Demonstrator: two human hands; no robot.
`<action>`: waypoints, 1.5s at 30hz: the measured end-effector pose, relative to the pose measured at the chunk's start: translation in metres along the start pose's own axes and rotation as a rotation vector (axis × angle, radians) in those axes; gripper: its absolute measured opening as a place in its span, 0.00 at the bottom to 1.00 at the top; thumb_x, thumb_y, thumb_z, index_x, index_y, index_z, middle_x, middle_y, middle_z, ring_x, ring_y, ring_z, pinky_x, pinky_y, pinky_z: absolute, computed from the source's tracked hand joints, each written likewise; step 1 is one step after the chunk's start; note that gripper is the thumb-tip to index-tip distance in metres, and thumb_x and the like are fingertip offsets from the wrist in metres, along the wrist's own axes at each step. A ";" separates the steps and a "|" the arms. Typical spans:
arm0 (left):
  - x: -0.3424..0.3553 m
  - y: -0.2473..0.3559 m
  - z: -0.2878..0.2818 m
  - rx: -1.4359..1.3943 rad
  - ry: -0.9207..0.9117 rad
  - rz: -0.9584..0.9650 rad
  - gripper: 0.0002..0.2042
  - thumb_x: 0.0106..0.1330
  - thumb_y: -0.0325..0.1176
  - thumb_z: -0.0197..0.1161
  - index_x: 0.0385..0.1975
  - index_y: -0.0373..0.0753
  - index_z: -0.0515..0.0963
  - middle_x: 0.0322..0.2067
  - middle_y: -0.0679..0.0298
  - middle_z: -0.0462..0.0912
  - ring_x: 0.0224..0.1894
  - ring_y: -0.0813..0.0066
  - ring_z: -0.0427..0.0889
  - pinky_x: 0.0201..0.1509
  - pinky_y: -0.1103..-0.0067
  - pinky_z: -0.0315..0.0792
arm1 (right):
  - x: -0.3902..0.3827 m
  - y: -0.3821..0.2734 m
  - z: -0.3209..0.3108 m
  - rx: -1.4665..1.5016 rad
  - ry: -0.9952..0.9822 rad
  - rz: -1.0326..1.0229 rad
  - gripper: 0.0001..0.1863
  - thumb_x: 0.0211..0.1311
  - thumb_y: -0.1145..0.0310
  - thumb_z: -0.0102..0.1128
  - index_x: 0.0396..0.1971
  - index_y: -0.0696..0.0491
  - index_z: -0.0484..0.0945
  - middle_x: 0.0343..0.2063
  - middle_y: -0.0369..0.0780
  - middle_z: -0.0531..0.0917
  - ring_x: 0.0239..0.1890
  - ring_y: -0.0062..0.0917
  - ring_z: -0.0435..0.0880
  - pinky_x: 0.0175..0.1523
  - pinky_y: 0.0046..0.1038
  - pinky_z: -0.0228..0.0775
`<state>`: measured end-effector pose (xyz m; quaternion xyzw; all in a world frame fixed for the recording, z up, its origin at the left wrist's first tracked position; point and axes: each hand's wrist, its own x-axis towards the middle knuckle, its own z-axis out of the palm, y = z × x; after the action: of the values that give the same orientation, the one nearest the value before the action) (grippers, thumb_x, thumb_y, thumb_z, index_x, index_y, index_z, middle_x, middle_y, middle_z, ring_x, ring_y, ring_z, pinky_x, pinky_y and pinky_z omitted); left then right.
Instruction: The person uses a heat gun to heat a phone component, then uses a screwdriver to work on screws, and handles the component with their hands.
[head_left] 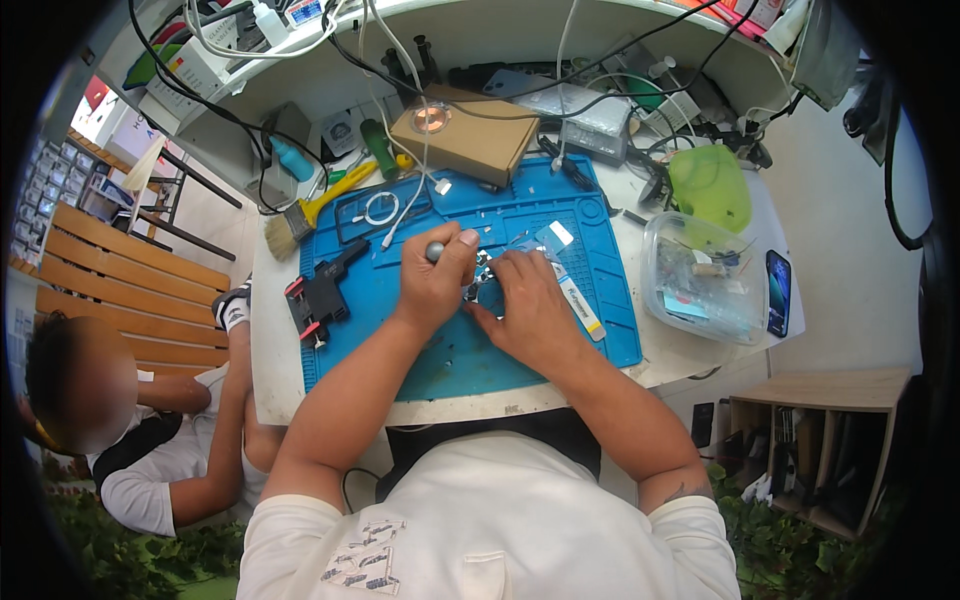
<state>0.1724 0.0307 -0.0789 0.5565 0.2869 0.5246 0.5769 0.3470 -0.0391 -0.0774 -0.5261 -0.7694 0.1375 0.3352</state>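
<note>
My left hand [437, 280] is closed in a fist round a hand tool [435, 252], whose grey rounded end sticks out at the top. The tool's tip is hidden, so I cannot tell its exact kind. Just right of that fist, a small black-and-silver electronic part [482, 278] lies low over the blue repair mat [440, 372]. Bent fingers and thumb of my right hand [530, 300] grip this part from its right side and cover some of it. A white, blue and yellow packet [580, 300] lies beside my right hand.
Left on the mat stands a black-and-red clamp holder [325, 297]; a yellow-handled brush [320, 212] and coiled white cable [381, 208] lie behind it. A cardboard box [475, 135] stands at the back. A clear tub [700, 315] and phone [778, 293] are right. Someone sits [150, 490] left.
</note>
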 end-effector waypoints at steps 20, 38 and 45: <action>0.005 0.019 -0.008 -0.304 -0.028 0.021 0.21 0.83 0.33 0.60 0.22 0.42 0.65 0.17 0.71 0.60 0.19 0.80 0.59 0.23 0.76 0.54 | 0.000 -0.001 0.001 -0.017 0.009 -0.003 0.29 0.62 0.64 0.83 0.56 0.67 0.84 0.53 0.54 0.85 0.58 0.48 0.80 0.67 0.46 0.74; 0.006 0.005 -0.003 -0.200 0.029 -0.045 0.20 0.83 0.32 0.55 0.23 0.42 0.62 0.18 0.70 0.58 0.18 0.80 0.53 0.22 0.74 0.53 | 0.000 -0.001 0.001 -0.030 -0.004 -0.005 0.29 0.62 0.64 0.83 0.56 0.67 0.83 0.53 0.54 0.85 0.58 0.49 0.80 0.67 0.46 0.74; 0.004 -0.004 -0.005 -0.212 0.059 -0.031 0.23 0.84 0.35 0.62 0.22 0.43 0.63 0.17 0.72 0.60 0.18 0.82 0.59 0.22 0.75 0.54 | 0.000 0.000 0.003 -0.036 -0.013 -0.008 0.30 0.62 0.63 0.82 0.56 0.68 0.83 0.54 0.55 0.85 0.58 0.49 0.80 0.68 0.46 0.74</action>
<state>0.1703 0.0365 -0.0824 0.4722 0.2551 0.5592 0.6319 0.3448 -0.0392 -0.0793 -0.5282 -0.7759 0.1256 0.3212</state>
